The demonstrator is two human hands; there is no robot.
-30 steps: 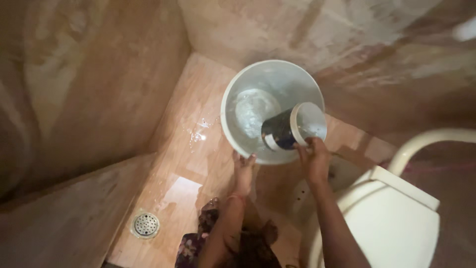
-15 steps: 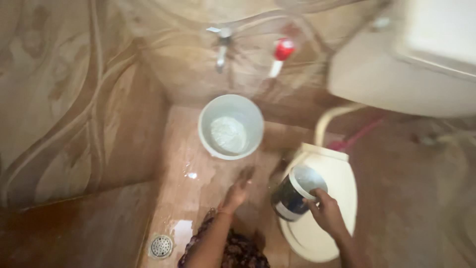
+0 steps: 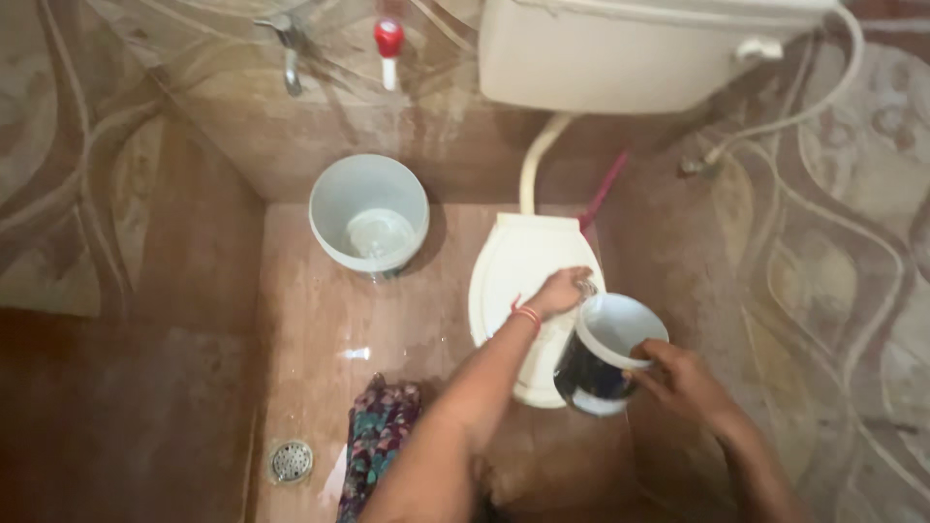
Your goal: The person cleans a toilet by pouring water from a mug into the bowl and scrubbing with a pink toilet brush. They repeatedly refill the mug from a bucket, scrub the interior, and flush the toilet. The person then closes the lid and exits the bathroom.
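My right hand (image 3: 681, 381) grips a dark mug with a white inside (image 3: 605, 353), held tilted over the right side of the closed white toilet lid (image 3: 513, 266). My left hand (image 3: 562, 291) rests on that lid near the mug's rim, fingers loosely curled, a red band on its wrist. Whether it holds anything small I cannot tell. A pale bucket (image 3: 368, 213) with a little water stands on the floor to the left of the toilet, under a wall tap (image 3: 290, 53).
A white cistern (image 3: 639, 48) hangs on the back wall with a hose (image 3: 823, 97) at its right. A red-topped spray handle (image 3: 389, 44) sits beside the tap. A round floor drain (image 3: 291, 461) lies at the lower left. Patterned cloth (image 3: 378, 436) covers my leg.
The view swung from the bucket to the toilet. My right hand carried the mug from the bucket over to the toilet lid, and my left hand moved onto the lid.
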